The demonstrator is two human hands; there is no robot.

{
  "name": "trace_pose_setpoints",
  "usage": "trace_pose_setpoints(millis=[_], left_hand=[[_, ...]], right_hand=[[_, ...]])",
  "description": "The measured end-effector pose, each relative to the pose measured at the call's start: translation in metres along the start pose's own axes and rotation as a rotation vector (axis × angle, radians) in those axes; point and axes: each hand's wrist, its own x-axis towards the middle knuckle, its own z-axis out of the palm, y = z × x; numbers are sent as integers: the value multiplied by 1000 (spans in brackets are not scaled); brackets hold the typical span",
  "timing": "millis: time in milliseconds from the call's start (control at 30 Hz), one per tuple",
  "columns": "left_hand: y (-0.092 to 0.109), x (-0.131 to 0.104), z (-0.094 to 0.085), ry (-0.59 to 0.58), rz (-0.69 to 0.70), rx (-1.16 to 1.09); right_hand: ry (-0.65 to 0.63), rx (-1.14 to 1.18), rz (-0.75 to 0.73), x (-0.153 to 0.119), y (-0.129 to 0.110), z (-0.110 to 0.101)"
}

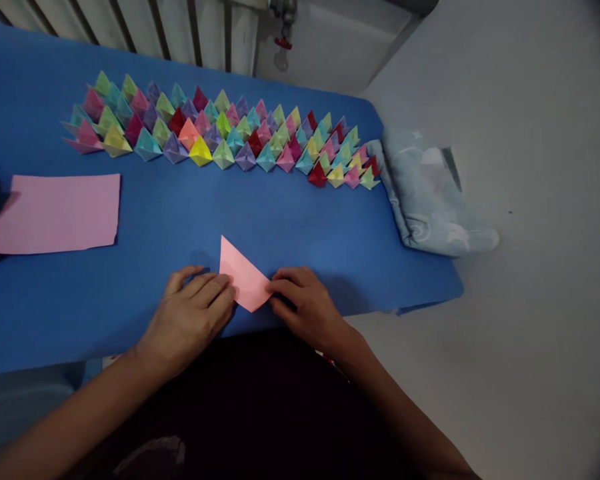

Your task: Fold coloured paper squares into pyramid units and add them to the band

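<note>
A small piece of salmon-pink paper (244, 275), folded to a pointed shape, lies near the front edge of the blue table. My left hand (193, 320) is at its left edge, fingertips closed on the paper and thumb hidden from sight. At the paper's right corner my right hand (307, 303) pinches it between thumb and fingers. One point of the paper sticks up and away from me between the two hands. Beyond them stand rows of small folded paper boats (223, 155) in many colours, packed close together.
To the left lies a flat pink sheet (65, 213) beside a dark object cut off by the frame. A folded light-blue patterned cloth (427, 193) rests at the table's right end, by the wall. A radiator (180, 30) runs behind the blue-covered table (170, 207).
</note>
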Motion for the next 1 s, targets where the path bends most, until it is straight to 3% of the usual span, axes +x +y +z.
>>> trace_pose_setpoints(millis=[133, 567, 1000], left_hand=[[2, 1, 1, 7, -57, -33], [5, 1, 10, -58, -447, -194], [4, 5, 10, -55, -516, -186]], right_hand=[[49, -35, 28, 2, 4, 6], [91, 10, 190, 8, -1, 7], [92, -74, 231, 13, -7, 11]])
